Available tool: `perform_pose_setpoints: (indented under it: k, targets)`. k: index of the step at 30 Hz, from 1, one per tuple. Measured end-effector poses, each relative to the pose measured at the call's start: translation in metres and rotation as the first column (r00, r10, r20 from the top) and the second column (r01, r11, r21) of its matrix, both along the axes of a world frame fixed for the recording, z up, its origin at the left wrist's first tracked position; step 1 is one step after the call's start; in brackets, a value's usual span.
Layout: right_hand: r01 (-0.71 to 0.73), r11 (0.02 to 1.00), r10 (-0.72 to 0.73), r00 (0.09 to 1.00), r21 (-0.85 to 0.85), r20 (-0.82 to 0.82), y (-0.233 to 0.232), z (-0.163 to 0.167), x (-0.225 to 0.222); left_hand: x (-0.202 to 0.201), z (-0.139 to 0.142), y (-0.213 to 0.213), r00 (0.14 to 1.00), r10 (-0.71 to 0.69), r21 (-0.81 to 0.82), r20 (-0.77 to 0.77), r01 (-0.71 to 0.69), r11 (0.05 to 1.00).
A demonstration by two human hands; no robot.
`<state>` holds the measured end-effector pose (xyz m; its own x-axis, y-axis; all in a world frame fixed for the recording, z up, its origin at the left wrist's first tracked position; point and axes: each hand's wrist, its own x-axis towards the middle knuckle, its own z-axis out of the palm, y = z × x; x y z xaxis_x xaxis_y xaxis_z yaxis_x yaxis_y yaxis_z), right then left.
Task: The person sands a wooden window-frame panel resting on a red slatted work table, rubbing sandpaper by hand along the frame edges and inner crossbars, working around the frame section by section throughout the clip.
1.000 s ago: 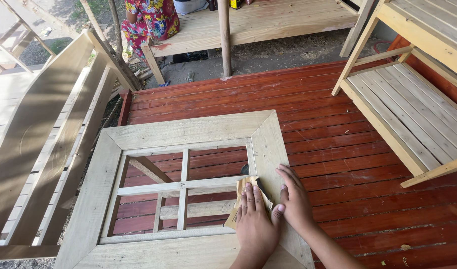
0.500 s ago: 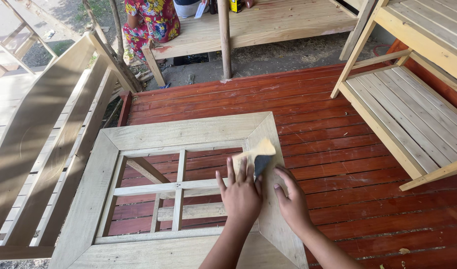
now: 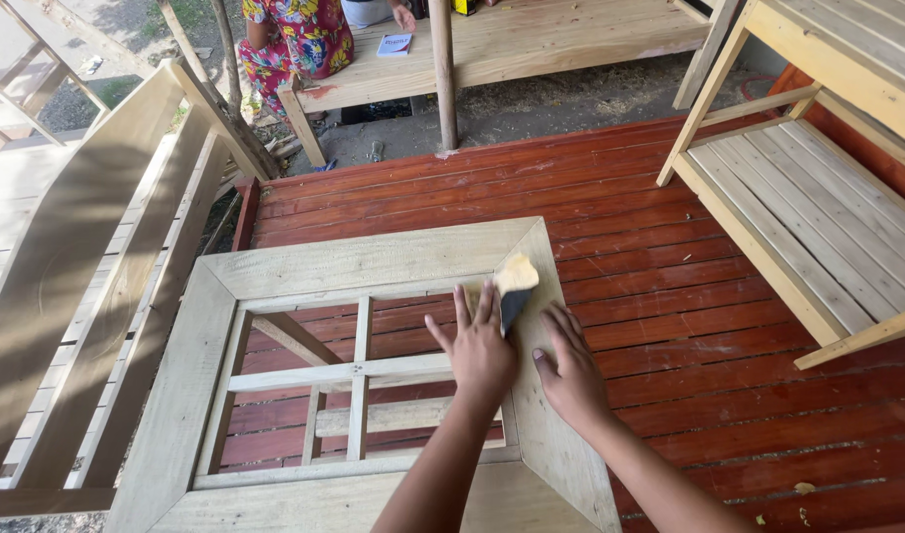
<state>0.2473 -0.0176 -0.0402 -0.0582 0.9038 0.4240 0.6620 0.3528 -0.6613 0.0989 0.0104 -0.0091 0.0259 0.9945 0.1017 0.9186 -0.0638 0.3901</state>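
Observation:
A pale wooden window frame [image 3: 374, 259] with thin inner bars lies flat over a red plank floor [image 3: 670, 286]. My left hand [image 3: 480, 345] presses a folded sheet of sandpaper [image 3: 515, 281] against the inner edge of the frame's right side, fingers spread flat on it. My right hand [image 3: 571, 370] rests flat on the right rail of the frame, just beside the left hand, holding nothing.
A bare wooden bench [image 3: 818, 207] stands at the right. Long pale boards [image 3: 87, 276] lean along the left. Beyond the floor's far edge, a person in a flowered garment [image 3: 300, 39] sits by a raised wooden platform [image 3: 531, 39] with a post [image 3: 443, 74].
Both hands have slid up the frame's right rail, away from me, carrying the sandpaper along the inner edge.

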Motion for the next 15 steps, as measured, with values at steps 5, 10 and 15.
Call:
perform_pose_setpoints:
  k: [5,10,15]
  targets:
    - [0.004,1.0,0.003,0.977,-0.031,0.211,0.014,-0.012,0.003,-0.004,0.003,-0.036,0.997,-0.056,-0.146,0.045,0.062,0.987]
    - [-0.049,0.997,0.068,0.938,-0.066,0.34,0.012,-0.018,0.009,-0.003,0.008,0.021,1.0,-0.022,-0.104,0.013,0.023,0.994]
    - [-0.025,0.995,0.063,0.905,-0.096,0.421,0.015,-0.014,0.007,-0.011,-0.021,-0.005,0.983,-0.156,0.093,0.096,0.147,0.985]
